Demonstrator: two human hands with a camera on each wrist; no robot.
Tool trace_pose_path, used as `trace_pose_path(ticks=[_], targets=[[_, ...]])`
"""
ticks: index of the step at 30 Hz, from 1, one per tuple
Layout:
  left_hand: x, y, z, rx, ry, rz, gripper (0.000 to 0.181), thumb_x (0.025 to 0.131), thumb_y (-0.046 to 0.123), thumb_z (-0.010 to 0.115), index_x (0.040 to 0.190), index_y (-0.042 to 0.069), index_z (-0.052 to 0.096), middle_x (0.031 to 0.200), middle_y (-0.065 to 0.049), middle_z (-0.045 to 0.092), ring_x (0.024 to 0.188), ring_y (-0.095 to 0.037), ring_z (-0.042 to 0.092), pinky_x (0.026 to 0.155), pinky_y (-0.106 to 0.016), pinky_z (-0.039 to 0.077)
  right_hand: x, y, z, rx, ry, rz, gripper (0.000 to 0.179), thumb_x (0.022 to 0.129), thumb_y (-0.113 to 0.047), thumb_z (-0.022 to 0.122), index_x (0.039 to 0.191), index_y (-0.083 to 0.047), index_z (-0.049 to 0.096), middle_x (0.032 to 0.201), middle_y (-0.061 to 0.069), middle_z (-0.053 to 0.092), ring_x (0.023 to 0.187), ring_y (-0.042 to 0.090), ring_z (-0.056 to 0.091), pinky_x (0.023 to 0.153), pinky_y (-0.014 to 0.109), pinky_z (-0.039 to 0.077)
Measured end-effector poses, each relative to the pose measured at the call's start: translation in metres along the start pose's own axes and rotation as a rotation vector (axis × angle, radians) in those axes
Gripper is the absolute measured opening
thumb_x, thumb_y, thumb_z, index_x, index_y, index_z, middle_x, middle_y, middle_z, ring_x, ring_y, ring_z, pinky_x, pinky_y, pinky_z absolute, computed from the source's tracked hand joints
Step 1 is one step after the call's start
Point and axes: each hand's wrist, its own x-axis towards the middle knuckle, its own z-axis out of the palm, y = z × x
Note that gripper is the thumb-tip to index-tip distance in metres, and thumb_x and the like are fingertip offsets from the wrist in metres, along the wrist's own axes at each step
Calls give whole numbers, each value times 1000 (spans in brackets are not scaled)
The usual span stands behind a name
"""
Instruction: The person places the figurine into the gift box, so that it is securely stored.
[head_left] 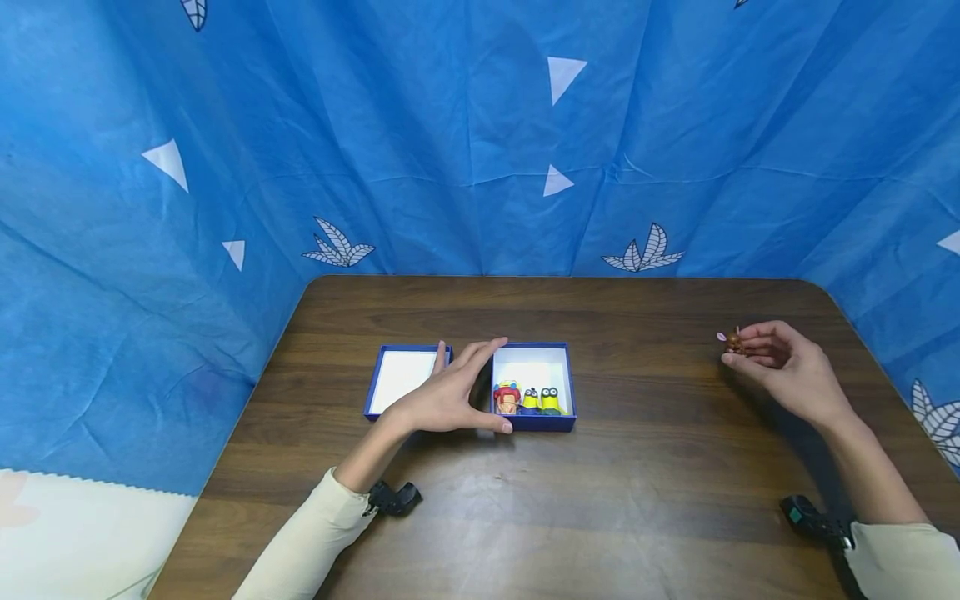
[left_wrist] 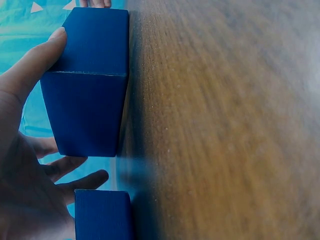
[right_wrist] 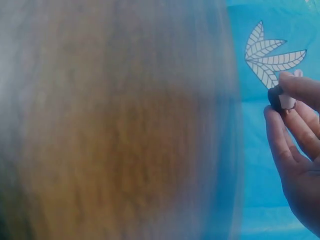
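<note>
My left hand [head_left: 442, 398] holds the blue box [head_left: 534, 423] by its left end, thumb at the near corner and index finger at the far one. Inside the white-lined box, along its near side, are a red-and-yellow figurine [head_left: 507, 398] and two yellow minion figurines [head_left: 551, 401]. In the left wrist view, the thumb lies against the box's blue wall [left_wrist: 90, 110]. Far to the right, my right hand [head_left: 791, 371] pinches a small brown figurine [head_left: 734, 340] with a pink part, above the table. Fingers partly cover this figurine [right_wrist: 275, 98] in the right wrist view.
A shallow blue tray or lid with a white inside [head_left: 397, 379] lies left of the box, partly behind my left hand. The brown wooden table [head_left: 637, 500] meets a blue patterned curtain [head_left: 465, 150] at the back and sides.
</note>
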Motion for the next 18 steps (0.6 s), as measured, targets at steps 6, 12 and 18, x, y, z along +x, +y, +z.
trace_pose_path(ticks=[6,12,18], targets=[[-1,0,0,-6,5,4,125,80,66,88,174,29,14,176,-5,31,165,-33,35,129,-75,-17,2,0,3,59,9,-45,51,97,-7,80,141,2,57,105,-37,65,90,-19,64,74,2,52],[-2,1,0,3,9,8,125,80,66,88,174,29,15,175,-6,32,164,-33,35,128,-76,-17,2,-4,5,109,38,-156,55,96,5,76,148,-2,59,108,-34,72,93,-15,67,76,3,51],[-1,1,0,-3,8,6,125,80,66,88,174,30,15,176,-5,31,165,-33,35,129,-75,-17,-2,-8,4,51,12,-169,41,103,-6,71,144,-9,66,119,-32,67,99,-13,64,82,2,48]])
